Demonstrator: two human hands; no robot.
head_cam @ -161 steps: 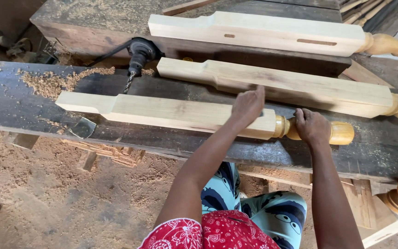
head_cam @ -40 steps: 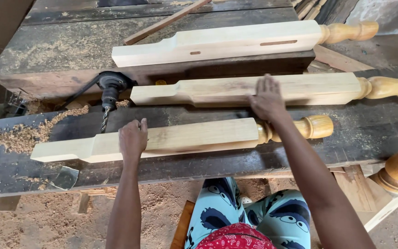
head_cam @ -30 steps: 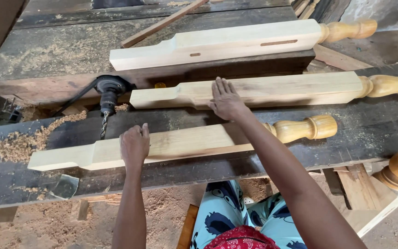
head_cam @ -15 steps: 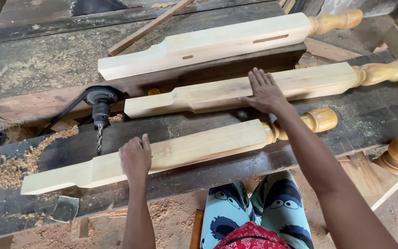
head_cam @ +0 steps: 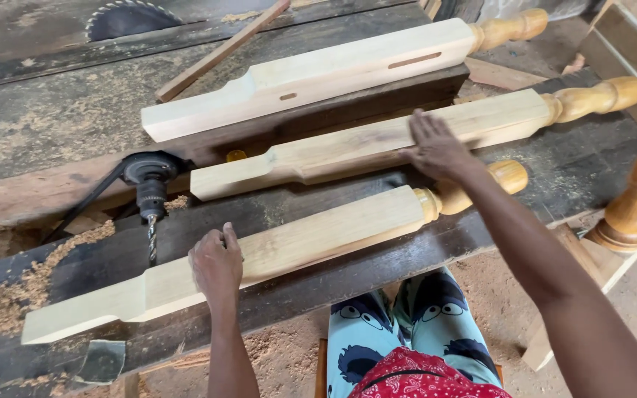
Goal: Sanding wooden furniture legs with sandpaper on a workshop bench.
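A: Where is the near turned table leg [head_cam: 289,247] held?

B: It lies on the dark workbench [head_cam: 377,269], gripped at mid-length by the left hand [head_cam: 217,267]. The right hand [head_cam: 436,147] is laid flat, fingers spread, on the middle leg [head_cam: 348,151].

A: And the horizontal drill bit [head_cam: 150,239]?

B: It is probably best met squarely, with the leg kept pressed down.

You have three pale turned wooden legs laid across the bench: the near leg [head_cam: 274,258], the middle leg [head_cam: 399,140] and the far leg [head_cam: 318,74]. A fourth turned leg [head_cam: 632,203] stands at the right. There is one drill chuck with bit [head_cam: 149,203] at left, one saw blade [head_cam: 127,16] far left, and one thin wooden strip [head_cam: 223,51].
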